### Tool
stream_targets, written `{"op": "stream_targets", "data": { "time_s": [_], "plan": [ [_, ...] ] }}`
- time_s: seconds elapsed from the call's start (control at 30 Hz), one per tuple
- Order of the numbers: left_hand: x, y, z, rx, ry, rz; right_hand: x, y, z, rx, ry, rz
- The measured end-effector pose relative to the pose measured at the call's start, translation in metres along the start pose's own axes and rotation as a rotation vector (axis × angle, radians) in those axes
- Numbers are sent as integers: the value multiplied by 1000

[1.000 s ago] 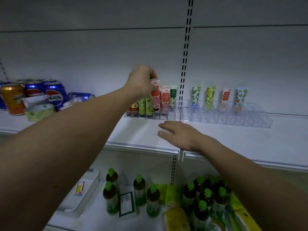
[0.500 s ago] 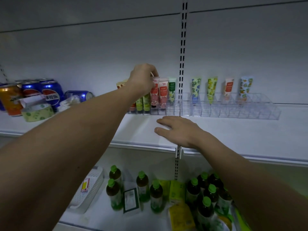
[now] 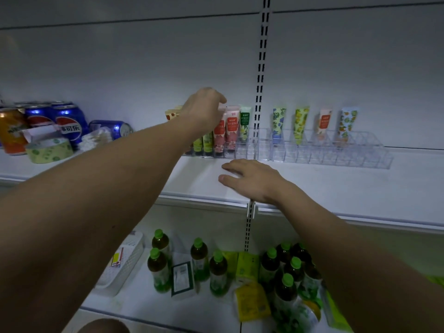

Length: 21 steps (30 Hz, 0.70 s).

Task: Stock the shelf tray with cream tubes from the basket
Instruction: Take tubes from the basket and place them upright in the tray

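A clear compartment tray (image 3: 336,157) runs along the back of the white shelf. Several cream tubes stand upright in it: a packed group at its left end (image 3: 231,127) and several spaced ones to the right (image 3: 301,123). My left hand (image 3: 204,109) reaches over the left group, its fingers pinched on the top of a pink cream tube (image 3: 219,134) that stands in a slot. It hides part of the tubes behind it. My right hand (image 3: 252,181) lies flat on the shelf in front of the tray, holding nothing. The white basket (image 3: 125,260) sits on the lower shelf.
Soda cans (image 3: 68,123) and a roll of tape (image 3: 49,151) stand at the shelf's left. Green-capped bottles (image 3: 199,259) and yellow packets (image 3: 252,301) crowd the lower shelf. A slotted upright (image 3: 260,68) runs down the back wall.
My left hand stays at the pink tube's top, and the tube sits a little lower among its neighbours. My right hand rests in the same spot. The view has shifted slightly.
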<state>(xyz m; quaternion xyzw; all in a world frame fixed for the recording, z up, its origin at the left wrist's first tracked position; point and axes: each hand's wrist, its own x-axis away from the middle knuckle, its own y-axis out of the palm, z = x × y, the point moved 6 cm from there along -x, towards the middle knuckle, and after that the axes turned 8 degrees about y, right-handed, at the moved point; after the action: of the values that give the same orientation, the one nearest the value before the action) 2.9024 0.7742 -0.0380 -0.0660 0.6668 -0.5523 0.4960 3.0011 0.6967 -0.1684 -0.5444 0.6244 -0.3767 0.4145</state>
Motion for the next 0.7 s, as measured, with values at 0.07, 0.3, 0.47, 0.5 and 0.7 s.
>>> {"op": "stream_targets", "data": {
  "time_s": [0.07,0.3,0.47,0.5,0.7],
  "plan": [
    [6,-10,3,-28,31,14,1,-1,-1,11,9,-4],
    [59,-20,17,-12,12,-55,16,-12,-13,-5,49,59],
    [108,-32,16,92,-24,-87,42,-31,-39,-110,12,198],
    [120,-37,15,114,-37,-76,50,-36,-46,-129,-1,200],
    [220,-38,-7,282,-123,10,109,-15,-71,-151,-9,-35]
  ]
}}
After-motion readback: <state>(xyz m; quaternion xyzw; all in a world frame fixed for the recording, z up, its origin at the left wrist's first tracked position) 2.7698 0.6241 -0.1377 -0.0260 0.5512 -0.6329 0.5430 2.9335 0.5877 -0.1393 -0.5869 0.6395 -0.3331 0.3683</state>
